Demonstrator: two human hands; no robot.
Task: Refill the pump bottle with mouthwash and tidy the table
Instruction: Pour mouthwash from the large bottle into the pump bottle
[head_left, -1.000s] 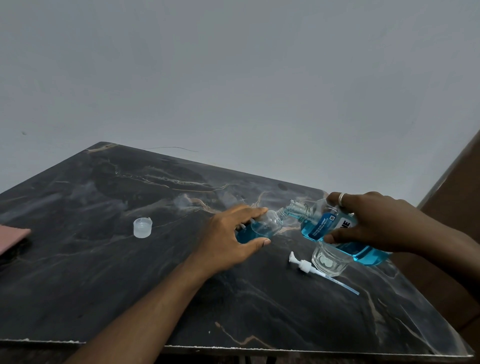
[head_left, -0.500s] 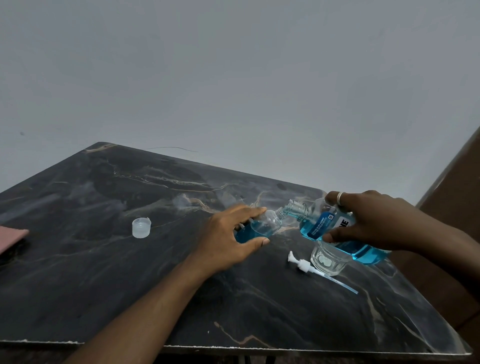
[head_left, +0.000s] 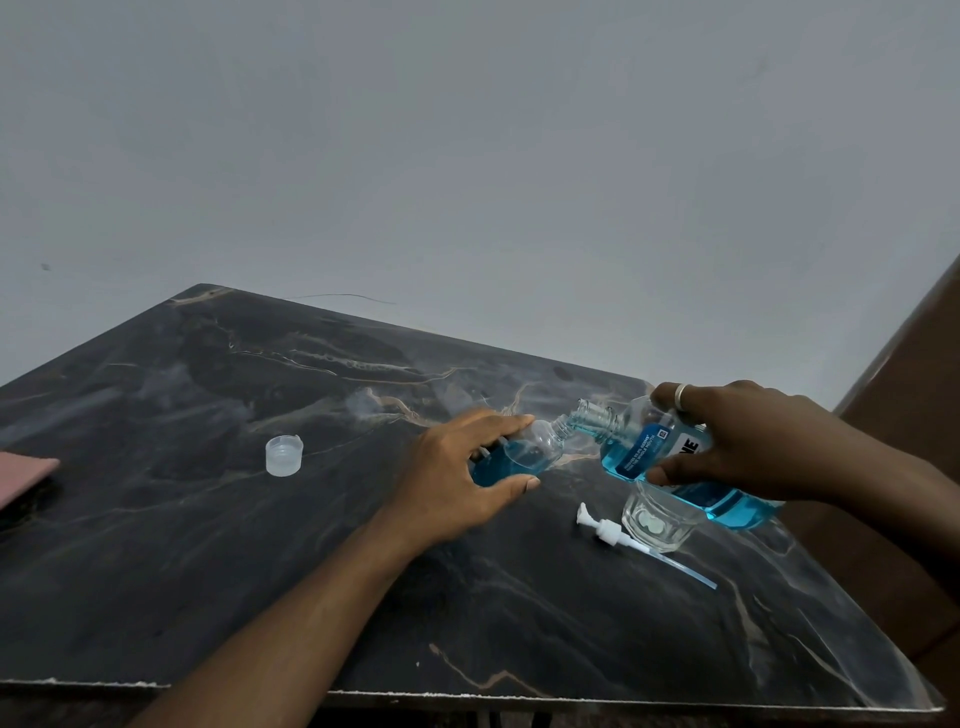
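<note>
Seemingly a home room; marble-patterned table (head_left: 260, 571) by a plain grey wall (head_left: 467, 156); mouthwash bottle (head_left: 641, 451), drinking glass (head_left: 657, 526).

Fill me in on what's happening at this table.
A person is refilling a pump bottle. The right hand tips the mouthwash bottle, its open neck at the pump bottle's mouth. The left hand grips the pump bottle, tilted and partly full of blue liquid. The pump lies on the table beside a glass; a cap stands off to the left.
</note>
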